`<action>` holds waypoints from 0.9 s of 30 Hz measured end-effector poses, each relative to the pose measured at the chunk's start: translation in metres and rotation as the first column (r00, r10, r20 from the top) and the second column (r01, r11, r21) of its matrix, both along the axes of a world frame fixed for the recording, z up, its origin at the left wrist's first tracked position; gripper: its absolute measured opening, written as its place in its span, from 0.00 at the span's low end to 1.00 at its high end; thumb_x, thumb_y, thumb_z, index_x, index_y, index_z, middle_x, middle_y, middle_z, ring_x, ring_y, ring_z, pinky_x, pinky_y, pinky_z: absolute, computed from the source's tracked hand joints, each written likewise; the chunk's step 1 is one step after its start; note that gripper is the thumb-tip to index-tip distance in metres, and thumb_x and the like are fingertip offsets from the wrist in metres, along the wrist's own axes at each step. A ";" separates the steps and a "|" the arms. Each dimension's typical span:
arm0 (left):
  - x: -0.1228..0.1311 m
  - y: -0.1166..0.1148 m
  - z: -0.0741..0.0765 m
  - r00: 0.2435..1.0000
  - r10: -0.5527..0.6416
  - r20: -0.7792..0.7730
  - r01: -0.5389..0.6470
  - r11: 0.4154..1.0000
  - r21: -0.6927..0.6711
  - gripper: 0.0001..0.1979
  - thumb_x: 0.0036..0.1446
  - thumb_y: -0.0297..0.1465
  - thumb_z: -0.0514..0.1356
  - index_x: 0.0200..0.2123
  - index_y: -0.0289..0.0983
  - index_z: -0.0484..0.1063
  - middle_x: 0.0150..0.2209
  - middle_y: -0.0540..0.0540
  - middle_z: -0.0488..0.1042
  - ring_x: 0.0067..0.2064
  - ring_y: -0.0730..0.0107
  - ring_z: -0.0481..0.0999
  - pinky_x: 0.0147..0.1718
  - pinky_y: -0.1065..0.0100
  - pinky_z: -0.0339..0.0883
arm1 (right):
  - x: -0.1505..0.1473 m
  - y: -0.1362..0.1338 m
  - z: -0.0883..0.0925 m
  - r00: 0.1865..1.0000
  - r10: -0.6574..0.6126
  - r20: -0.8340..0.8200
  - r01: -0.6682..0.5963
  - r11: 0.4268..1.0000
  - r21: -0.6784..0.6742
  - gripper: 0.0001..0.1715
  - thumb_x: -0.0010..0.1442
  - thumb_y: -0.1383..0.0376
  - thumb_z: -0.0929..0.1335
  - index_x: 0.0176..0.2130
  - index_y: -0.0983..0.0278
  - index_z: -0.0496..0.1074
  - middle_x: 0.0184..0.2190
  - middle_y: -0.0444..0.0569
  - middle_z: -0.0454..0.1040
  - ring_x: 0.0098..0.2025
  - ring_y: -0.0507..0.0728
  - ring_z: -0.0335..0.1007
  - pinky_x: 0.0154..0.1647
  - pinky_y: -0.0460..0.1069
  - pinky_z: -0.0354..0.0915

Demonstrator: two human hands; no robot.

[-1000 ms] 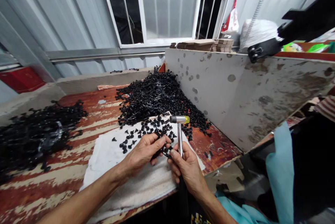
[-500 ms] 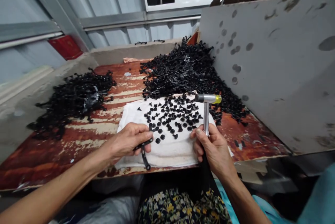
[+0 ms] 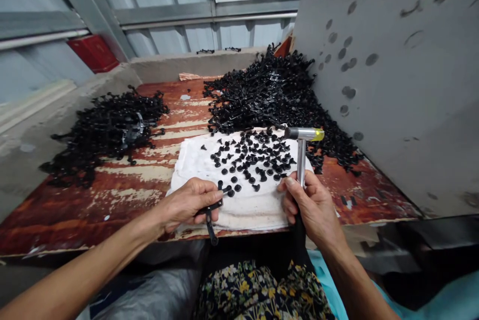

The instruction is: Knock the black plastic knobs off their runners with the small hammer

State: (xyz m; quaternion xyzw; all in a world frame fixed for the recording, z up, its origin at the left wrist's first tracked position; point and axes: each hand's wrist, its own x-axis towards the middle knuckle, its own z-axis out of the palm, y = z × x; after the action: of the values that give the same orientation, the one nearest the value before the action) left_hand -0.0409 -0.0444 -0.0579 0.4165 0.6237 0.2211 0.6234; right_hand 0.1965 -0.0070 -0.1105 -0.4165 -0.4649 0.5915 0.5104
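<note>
My left hand [image 3: 194, 202] pinches a black jointed bracket [image 3: 211, 225] at the front left of a folded white cloth [image 3: 239, 215]. One arm of the bracket hangs below my fingers; the rest is partly hidden by them. My right hand [image 3: 309, 202] is closed round the handle of a small mallet [image 3: 301, 155], held upright with its head on top. The mallet head has a black face on the left and a yellow one on the right. Between and beyond my hands, many small black round-headed plugs [image 3: 256, 160] lie scattered over the cloth.
A large heap of black brackets [image 3: 262, 93] rises behind the cloth. Another pile [image 3: 108, 135] lies on the left of the worn red-brown table [image 3: 134, 180]. A grey spotted board [image 3: 392, 100] stands along the right side. Behind are a corrugated metal wall and a window.
The view has shifted slightly, so the table things appear a little higher and farther right. Both hands keep their holds, on the bracket and on the mallet.
</note>
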 end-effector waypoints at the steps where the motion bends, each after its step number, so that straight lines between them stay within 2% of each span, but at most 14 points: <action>1: 0.000 0.000 -0.001 1.000 0.004 0.007 -0.004 1.000 -0.003 0.36 0.31 0.61 0.67 0.25 0.33 0.66 0.19 0.49 0.72 0.14 0.87 0.55 0.12 0.79 0.39 | 0.000 0.000 0.000 1.000 0.000 -0.001 0.000 1.000 -0.002 0.23 0.53 0.49 0.73 0.33 0.61 0.62 0.27 0.39 0.71 0.14 0.43 0.56 0.10 0.39 0.55; 14: -0.001 0.000 -0.009 0.995 0.023 0.093 -0.022 1.000 -0.010 0.34 0.33 0.58 0.69 0.24 0.32 0.66 0.19 0.49 0.71 0.14 0.87 0.55 0.11 0.80 0.39 | -0.001 0.002 -0.003 1.000 0.000 -0.002 0.000 1.000 0.012 0.22 0.54 0.50 0.73 0.33 0.61 0.62 0.26 0.38 0.70 0.14 0.43 0.55 0.10 0.39 0.56; 19: 0.000 0.001 -0.009 0.998 0.020 0.065 -0.018 1.000 -0.025 0.36 0.30 0.60 0.68 0.25 0.32 0.66 0.19 0.49 0.71 0.14 0.87 0.55 0.11 0.80 0.39 | -0.001 0.001 -0.001 1.000 -0.006 0.014 0.006 1.000 0.002 0.23 0.53 0.50 0.73 0.33 0.61 0.62 0.26 0.38 0.71 0.13 0.43 0.56 0.09 0.40 0.56; 27: 0.002 0.004 -0.005 0.999 -0.031 -0.041 0.032 0.999 0.016 0.33 0.32 0.60 0.65 0.22 0.34 0.65 0.19 0.48 0.72 0.13 0.87 0.54 0.12 0.79 0.41 | 0.000 0.000 -0.004 0.999 -0.003 0.035 0.003 1.000 0.027 0.20 0.56 0.50 0.71 0.33 0.61 0.63 0.27 0.39 0.70 0.14 0.43 0.55 0.10 0.40 0.56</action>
State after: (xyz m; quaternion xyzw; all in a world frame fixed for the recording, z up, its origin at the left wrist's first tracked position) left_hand -0.0386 -0.0407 -0.0630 0.4359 0.6279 0.2080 0.6103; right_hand 0.1968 -0.0065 -0.1144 -0.4205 -0.4810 0.5771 0.5087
